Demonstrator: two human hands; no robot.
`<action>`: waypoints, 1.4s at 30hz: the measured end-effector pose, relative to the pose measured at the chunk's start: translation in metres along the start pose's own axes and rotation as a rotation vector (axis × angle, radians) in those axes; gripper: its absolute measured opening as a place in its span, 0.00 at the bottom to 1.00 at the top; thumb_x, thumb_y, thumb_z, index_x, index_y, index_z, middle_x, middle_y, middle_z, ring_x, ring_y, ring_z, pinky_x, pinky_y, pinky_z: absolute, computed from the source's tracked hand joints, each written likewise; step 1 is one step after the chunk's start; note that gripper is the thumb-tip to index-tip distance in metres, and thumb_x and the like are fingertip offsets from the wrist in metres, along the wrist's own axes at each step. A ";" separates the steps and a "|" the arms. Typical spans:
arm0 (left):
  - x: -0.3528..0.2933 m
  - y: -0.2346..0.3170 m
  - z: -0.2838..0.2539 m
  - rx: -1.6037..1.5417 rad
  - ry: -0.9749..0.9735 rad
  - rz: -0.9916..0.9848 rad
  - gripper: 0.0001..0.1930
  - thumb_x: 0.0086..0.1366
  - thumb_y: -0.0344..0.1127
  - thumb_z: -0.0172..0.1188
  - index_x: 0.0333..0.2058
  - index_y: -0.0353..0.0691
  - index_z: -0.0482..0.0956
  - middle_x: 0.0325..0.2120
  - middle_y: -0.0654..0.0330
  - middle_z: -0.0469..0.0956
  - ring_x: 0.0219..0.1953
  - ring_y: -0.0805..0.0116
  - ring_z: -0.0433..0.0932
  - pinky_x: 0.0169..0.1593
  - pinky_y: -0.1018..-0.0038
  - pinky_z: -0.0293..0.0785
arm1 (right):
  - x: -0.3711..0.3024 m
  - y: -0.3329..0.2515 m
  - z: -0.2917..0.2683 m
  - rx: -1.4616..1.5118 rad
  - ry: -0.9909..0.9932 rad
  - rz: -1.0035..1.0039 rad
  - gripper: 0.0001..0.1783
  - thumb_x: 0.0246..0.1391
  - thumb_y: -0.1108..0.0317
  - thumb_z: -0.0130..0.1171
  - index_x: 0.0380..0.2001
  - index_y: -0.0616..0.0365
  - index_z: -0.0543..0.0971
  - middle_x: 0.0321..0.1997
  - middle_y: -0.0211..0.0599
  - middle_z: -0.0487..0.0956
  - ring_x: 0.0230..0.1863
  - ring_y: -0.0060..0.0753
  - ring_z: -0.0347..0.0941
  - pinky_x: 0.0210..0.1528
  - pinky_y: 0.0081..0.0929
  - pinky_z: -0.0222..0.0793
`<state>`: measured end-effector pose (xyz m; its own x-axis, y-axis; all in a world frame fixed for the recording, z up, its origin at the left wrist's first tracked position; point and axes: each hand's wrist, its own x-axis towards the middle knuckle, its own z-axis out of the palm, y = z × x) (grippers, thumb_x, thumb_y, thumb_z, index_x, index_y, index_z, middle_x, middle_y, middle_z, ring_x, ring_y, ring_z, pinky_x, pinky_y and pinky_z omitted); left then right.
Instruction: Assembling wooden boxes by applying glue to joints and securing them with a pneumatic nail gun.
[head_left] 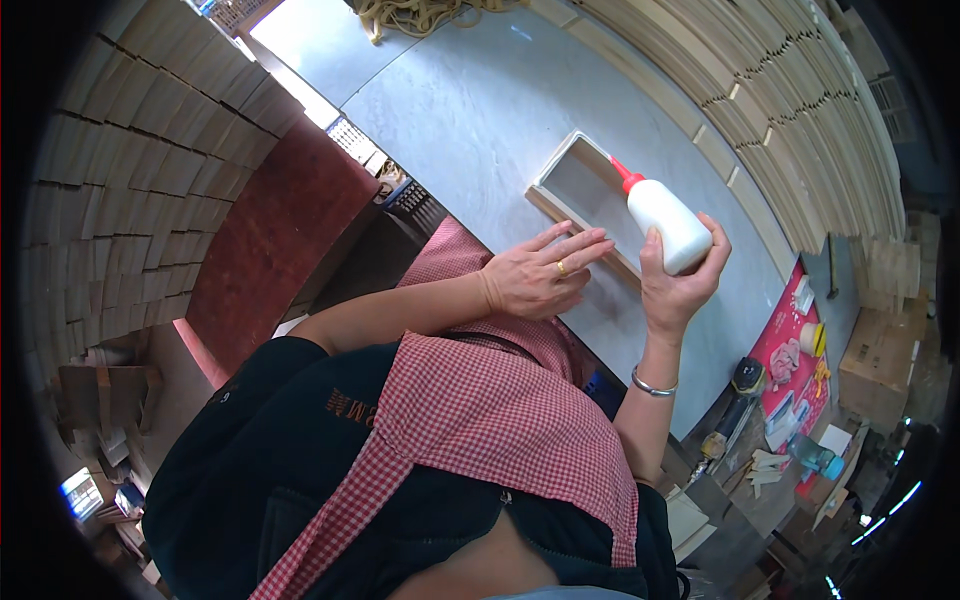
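Note:
A white squeeze bottle [662, 222] with a red cap and pointed red nozzle is gripped in my right hand [682, 290], fingers wrapped round its base. The bottle is tilted, and its nozzle tip meets or hovers just over the far rim of a narrow rectangular wooden frame [556, 207]; contact cannot be made out. Over the near long side of that frame, my left hand [540, 275] lies with fingers stretched out, a ring on one of them. Part of the frame's right end is hidden behind the bottle and my right hand.
The frame lies on a grey table [480, 120]. Stacked wooden strips [720, 70] line its far right side. Wood pieces [150, 170] are piled high at left beside a dark red board [270, 230]. A power drill [735, 405] lies at right near a pink mat [785, 340].

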<state>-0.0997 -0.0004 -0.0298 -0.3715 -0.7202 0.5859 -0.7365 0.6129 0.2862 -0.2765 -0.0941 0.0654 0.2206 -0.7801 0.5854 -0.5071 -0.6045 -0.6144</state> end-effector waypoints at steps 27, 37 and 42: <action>0.002 0.007 -0.004 0.039 -0.077 -0.049 0.10 0.63 0.40 0.61 0.37 0.40 0.79 0.73 0.50 0.55 0.77 0.54 0.49 0.77 0.55 0.44 | -0.066 0.037 -0.119 -0.321 0.256 0.182 0.32 0.47 0.66 0.71 0.55 0.58 0.70 0.49 0.44 0.76 0.42 0.43 0.75 0.44 0.38 0.75; 0.005 0.009 -0.006 0.049 -0.074 -0.054 0.10 0.64 0.40 0.61 0.37 0.40 0.79 0.73 0.50 0.55 0.77 0.55 0.49 0.77 0.55 0.42 | -0.078 0.036 -0.134 -0.406 0.274 0.189 0.32 0.47 0.66 0.71 0.55 0.59 0.70 0.50 0.45 0.76 0.44 0.44 0.75 0.45 0.39 0.75; 0.006 0.011 -0.006 0.056 -0.070 -0.052 0.10 0.64 0.41 0.61 0.36 0.40 0.79 0.73 0.50 0.55 0.77 0.55 0.49 0.77 0.56 0.43 | -0.090 0.024 -0.138 -0.384 0.265 0.229 0.32 0.46 0.67 0.71 0.55 0.59 0.70 0.50 0.45 0.76 0.45 0.44 0.75 0.46 0.39 0.75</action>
<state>-0.1067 0.0035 -0.0189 -0.3692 -0.7726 0.5164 -0.7857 0.5563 0.2706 -0.4231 -0.0157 0.0707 -0.1245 -0.7878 0.6032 -0.7981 -0.2818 -0.5326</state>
